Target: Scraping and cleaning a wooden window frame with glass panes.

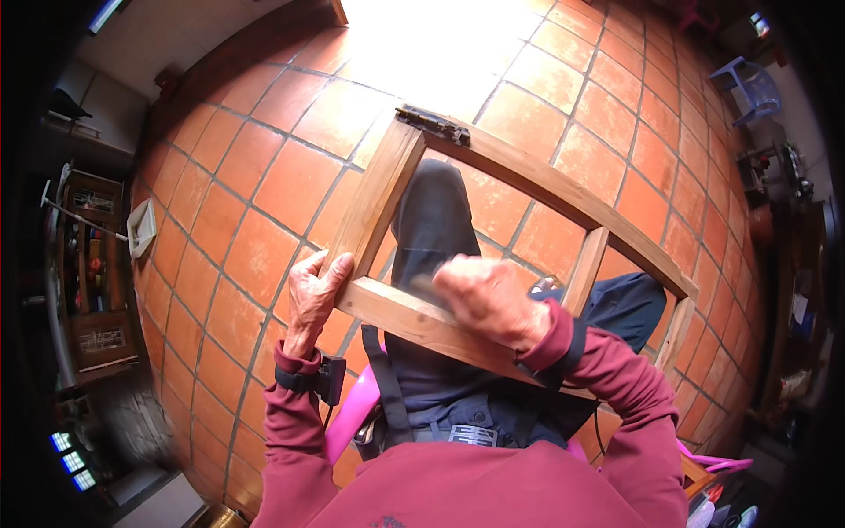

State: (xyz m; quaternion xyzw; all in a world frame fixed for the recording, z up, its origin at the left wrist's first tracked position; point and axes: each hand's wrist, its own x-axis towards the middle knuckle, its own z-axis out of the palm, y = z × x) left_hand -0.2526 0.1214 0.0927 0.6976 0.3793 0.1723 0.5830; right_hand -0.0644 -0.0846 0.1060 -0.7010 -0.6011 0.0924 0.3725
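Across my knees rests a wooden frame (379, 198) with two openings, split by a crossbar (586, 270). A dark metal hinge (432, 125) lies along its far left corner. My left hand (317, 290) grips the near left corner, thumb on top of the wood. Over the near rail is my right hand (485, 297), blurred by motion, with its fingers closed on a small tan piece (432, 287). Blur hides what that piece is; it looks thin and lies at or just above the rail's upper face.
Terracotta tiles (297, 178) cover the floor, with bright glare at the far side. I sit on a pink plastic chair (353, 416). A long-handled white dustpan (140, 228) stands at left, near a wooden cabinet (99, 264). A blue plastic chair (752, 89) is far right.
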